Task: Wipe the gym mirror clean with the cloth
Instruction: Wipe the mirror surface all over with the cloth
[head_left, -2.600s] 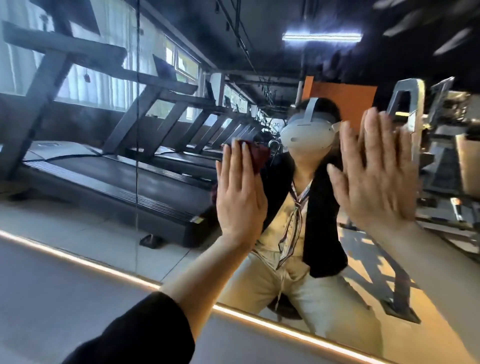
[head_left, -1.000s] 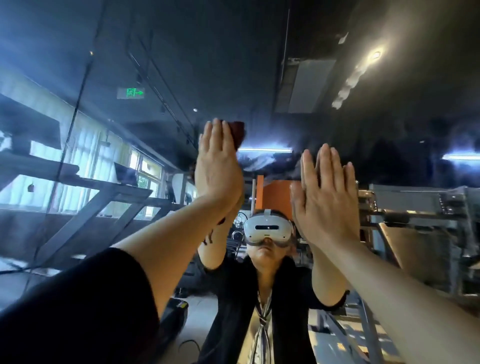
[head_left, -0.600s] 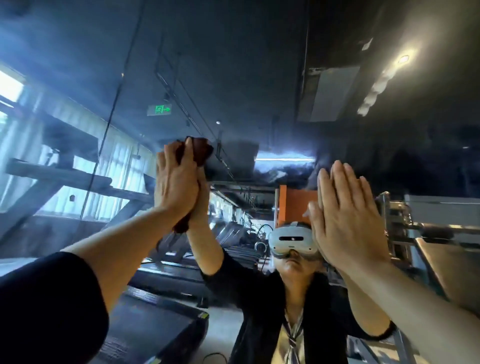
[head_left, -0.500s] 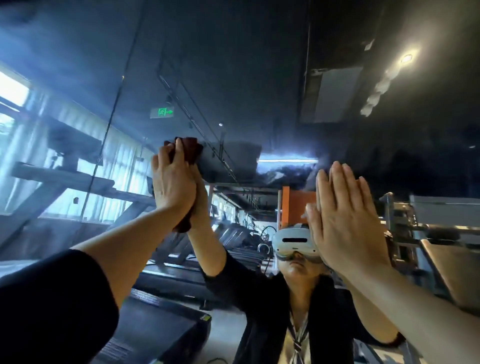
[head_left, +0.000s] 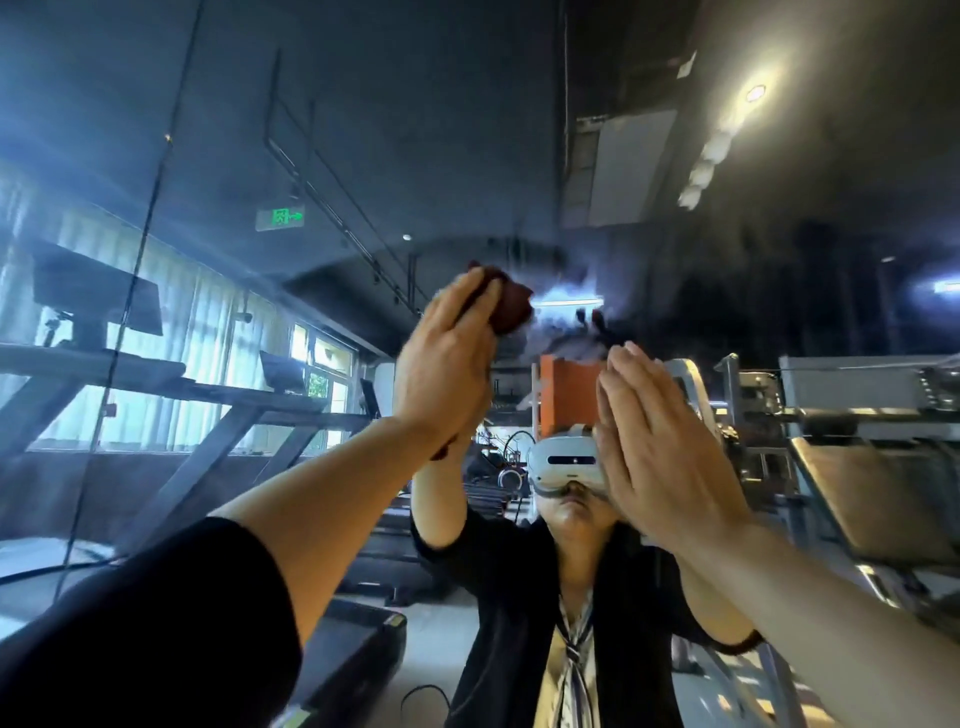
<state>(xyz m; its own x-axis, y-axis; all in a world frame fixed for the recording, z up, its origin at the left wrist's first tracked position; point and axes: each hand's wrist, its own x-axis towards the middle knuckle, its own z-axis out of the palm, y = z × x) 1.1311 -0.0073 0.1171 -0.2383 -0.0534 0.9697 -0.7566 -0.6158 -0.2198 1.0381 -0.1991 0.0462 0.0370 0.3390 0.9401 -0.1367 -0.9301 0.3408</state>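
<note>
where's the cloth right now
In the head view the dark red cloth sits just left of centre, pressed against the mirror under the left hand, left of the flat right hand.

Both arms are being held raised; the left hand (head_left: 444, 358) is being pressed forward with extended fingers, the right hand (head_left: 657, 441) flattened, fingers straight.
</note>
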